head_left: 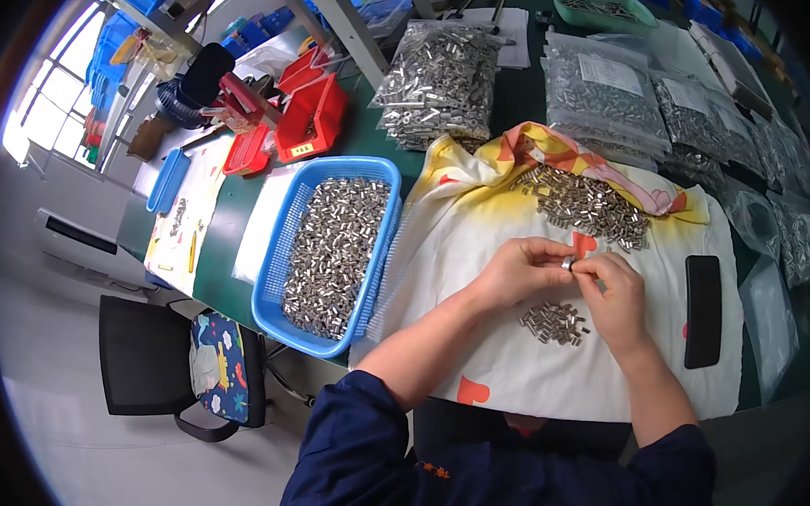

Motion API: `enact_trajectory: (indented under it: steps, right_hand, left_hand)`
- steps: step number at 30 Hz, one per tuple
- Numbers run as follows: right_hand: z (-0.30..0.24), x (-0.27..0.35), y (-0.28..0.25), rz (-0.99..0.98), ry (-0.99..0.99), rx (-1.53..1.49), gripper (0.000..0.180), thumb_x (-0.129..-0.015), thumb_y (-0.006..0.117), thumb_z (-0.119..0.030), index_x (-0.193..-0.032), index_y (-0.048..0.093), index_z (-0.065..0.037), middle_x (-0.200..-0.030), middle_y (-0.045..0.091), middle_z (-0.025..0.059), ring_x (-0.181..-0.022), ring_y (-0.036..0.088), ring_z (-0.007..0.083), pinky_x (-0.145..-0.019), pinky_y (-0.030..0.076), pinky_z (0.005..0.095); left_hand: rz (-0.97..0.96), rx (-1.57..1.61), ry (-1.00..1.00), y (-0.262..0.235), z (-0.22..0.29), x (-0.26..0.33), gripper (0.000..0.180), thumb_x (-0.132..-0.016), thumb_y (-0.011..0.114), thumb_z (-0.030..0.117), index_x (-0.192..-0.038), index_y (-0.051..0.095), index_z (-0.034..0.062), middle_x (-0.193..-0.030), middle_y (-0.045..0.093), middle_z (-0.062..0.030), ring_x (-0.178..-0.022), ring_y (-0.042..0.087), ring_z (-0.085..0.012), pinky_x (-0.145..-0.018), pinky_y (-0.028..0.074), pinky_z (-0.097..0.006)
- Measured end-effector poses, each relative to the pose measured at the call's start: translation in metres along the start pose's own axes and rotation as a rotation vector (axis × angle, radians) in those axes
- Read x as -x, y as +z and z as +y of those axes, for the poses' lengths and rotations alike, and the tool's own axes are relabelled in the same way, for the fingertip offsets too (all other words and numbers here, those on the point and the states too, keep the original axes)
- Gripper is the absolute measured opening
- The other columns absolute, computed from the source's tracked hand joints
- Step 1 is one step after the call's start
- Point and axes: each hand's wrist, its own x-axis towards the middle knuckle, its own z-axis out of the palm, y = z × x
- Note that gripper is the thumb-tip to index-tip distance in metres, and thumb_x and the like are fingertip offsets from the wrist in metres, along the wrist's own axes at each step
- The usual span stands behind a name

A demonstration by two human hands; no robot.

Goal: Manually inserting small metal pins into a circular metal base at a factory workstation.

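My left hand (518, 271) and my right hand (616, 299) meet over a white patterned cloth (465, 341), fingertips pinched together. Between them is a small silvery metal piece (568, 263), mostly covered by the fingers; its exact shape is too small to tell. Just below the hands lies a small pile of short metal cylinders (553, 323). A larger heap of similar cylinders (590, 208) rests beyond the hands, against the bunched yellow and red edge of the cloth. To the left, a blue plastic basket (267, 306) holds a great many more of them.
A black flat oblong object (702, 311) lies on the cloth at right. Clear bags of metal parts (442, 81) stand at the back, with more bags (603, 91) along the right. Red bins (311, 116) sit back left. An office chair (145, 354) stands left of the green table.
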Motion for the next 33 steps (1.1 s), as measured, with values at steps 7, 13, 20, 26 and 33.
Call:
enact_trajectory:
  steps: [7, 13, 20, 26, 33]
  right_hand:
    - [0.005, -0.015, 0.0, -0.137, 0.154, -0.175, 0.01, -0.073, 0.06, 0.003, -0.082, 0.063, -0.001, -0.077, 0.061, 0.0071, -0.072, 0.059, 0.0149, -0.065, 0.046, 0.0249]
    - [0.024, -0.008, 0.002, -0.195, 0.434, -0.573, 0.008, -0.077, 0.063, -0.002, -0.084, 0.063, -0.001, -0.075, 0.062, 0.0013, -0.066, 0.054, 0.0059, -0.062, 0.045, 0.0207]
    - [0.026, -0.002, 0.002, -0.194, 0.38, -0.454, 0.007, -0.076, 0.063, -0.003, -0.083, 0.063, 0.0, -0.074, 0.062, 0.0016, -0.065, 0.054, 0.0057, -0.061, 0.045, 0.0208]
    - [0.019, -0.008, -0.005, -0.285, 0.424, -0.389, 0.007, -0.078, 0.059, 0.005, -0.084, 0.061, 0.002, -0.083, 0.06, 0.0029, -0.077, 0.055, 0.0068, -0.07, 0.045, 0.0197]
    - [0.031, -0.014, -0.011, -0.363, 0.518, -0.613, 0.005, -0.076, 0.063, 0.0, -0.081, 0.062, 0.001, -0.076, 0.061, 0.0005, -0.069, 0.054, 0.0057, -0.064, 0.045, 0.0199]
  left_hand:
    - [0.036, 0.095, -0.013, -0.01, 0.008, 0.002, 0.03, -0.078, 0.065, 0.003, -0.106, 0.056, -0.0033, -0.092, 0.062, -0.0067, -0.08, 0.059, -0.0094, -0.071, 0.049, -0.021]
    - [-0.008, 0.031, 0.001, -0.013, -0.003, -0.003, 0.035, -0.077, 0.067, 0.004, -0.108, 0.055, -0.0042, -0.093, 0.062, -0.0074, -0.082, 0.059, -0.0095, -0.074, 0.049, -0.022]
    - [0.02, -0.072, -0.027, -0.006, 0.0, 0.001, 0.035, -0.076, 0.068, 0.006, -0.108, 0.057, -0.0048, -0.094, 0.063, -0.008, -0.083, 0.059, -0.0092, -0.075, 0.049, -0.022]
    - [0.015, -0.083, -0.051, -0.009, 0.001, 0.0, 0.034, -0.077, 0.067, 0.005, -0.108, 0.057, -0.005, -0.093, 0.063, -0.0079, -0.083, 0.059, -0.0095, -0.075, 0.049, -0.022]
    - [-0.078, 0.053, -0.059, -0.009, 0.0, -0.001, 0.034, -0.076, 0.066, 0.001, -0.109, 0.056, -0.0035, -0.09, 0.063, -0.007, -0.081, 0.06, -0.0099, -0.074, 0.05, -0.022]
